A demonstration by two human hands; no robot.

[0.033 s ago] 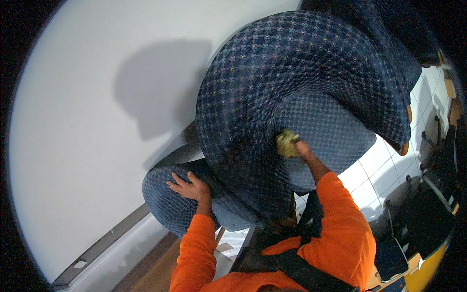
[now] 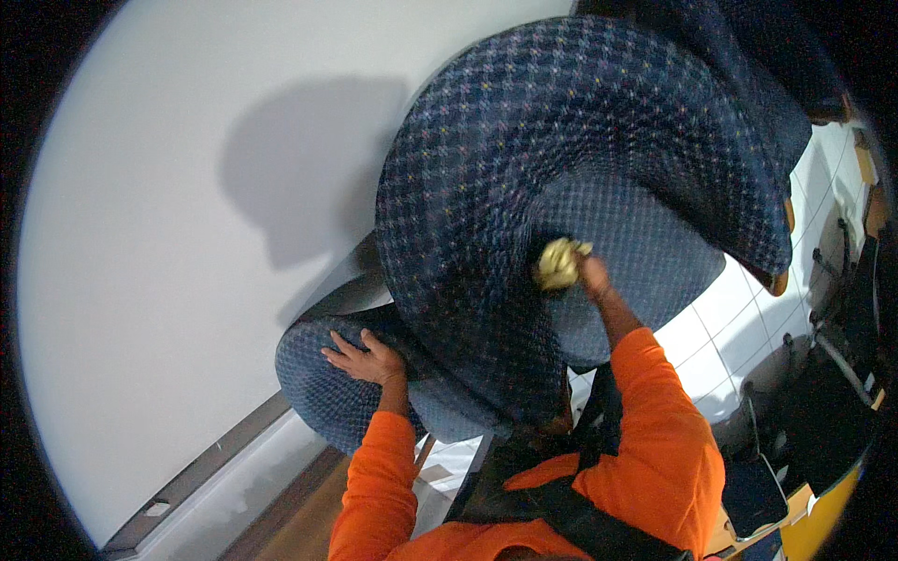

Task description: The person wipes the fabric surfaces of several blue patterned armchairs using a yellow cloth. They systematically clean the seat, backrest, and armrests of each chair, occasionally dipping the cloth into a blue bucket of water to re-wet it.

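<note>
A large rounded armchair (image 2: pixel 468 122) in dark blue patterned upholstery fills the middle. My right hand (image 2: pixel 593 275) is closed on a crumpled yellow cloth (image 2: pixel 559 266), at the inner edge of the seat (image 2: pixel 645 243) where it meets the curved backrest. Whether the cloth presses on the fabric cannot be made out. My left hand (image 2: pixel 369 360) lies with fingers spread on the top of a second blue upholstered chair (image 2: pixel 323 393) at the lower left. No object shows in that hand.
A white wall (image 2: pixel 150 234) with my shadow on it rises at the left, a grey strip along its foot. Another blue chair (image 2: pixel 748 56) stands at the far right. White floor tiles (image 2: pixel 720 318) and dark office chairs (image 2: pixel 814 411) lie to the right.
The yellow cloth and my right hand have shifted slightly to the right, and the cloth shows a different bunched shape. My left hand stays in place.
</note>
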